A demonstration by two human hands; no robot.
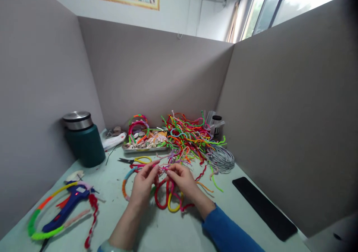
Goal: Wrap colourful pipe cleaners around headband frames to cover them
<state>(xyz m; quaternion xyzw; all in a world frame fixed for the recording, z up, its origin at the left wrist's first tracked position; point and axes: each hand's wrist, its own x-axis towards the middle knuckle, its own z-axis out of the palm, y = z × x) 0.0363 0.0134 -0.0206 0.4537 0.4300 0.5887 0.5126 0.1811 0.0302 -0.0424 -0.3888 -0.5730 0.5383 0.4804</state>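
My left hand (144,180) and my right hand (182,176) are close together over the middle of the table, fingertips pinched. Between them runs a thin pink pipe cleaner (172,187), partly covered by the fingers, with a magenta length hanging below the right hand. Beneath the hands lie a red loop (160,203) and a yellow loop (175,208), which look like scissor handles. To the left hand's left rests a ring wrapped in blue and orange (124,184), partly hidden by that hand. Yellow-handled scissors (134,160) lie just beyond.
A metal tray (140,151) of shells and wrapped rings stands at the back beside a heap of colourful pipe cleaners (187,132) and coiled grey wire (222,158). Left are a green flask (85,143), a blue glue gun (68,207) and another wrapped ring (31,222); right, a black strip (263,207).
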